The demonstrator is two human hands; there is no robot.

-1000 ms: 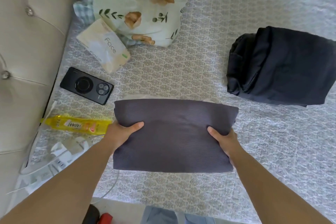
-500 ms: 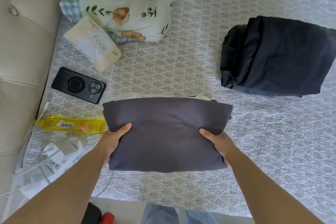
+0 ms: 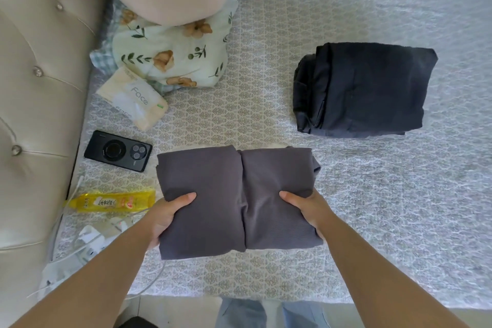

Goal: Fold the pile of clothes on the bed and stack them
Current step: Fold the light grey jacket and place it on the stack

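The folded garment (image 3: pixel 234 200) is dark grey with a fine rib; the folded stack (image 3: pixel 364 90) is near black. The bedspread (image 3: pixel 399 194) shows a pale grey-beige medallion print. The pillow (image 3: pixel 170 61) is mint with tan flowers, the tube (image 3: pixel 114 201) yellow, the phone (image 3: pixel 118 150) black.

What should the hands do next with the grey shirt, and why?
Probably close one half over the other. The grey shirt is creased down its middle, with the left hand and right hand each gripping a side. Then it could go on the folded black clothes.
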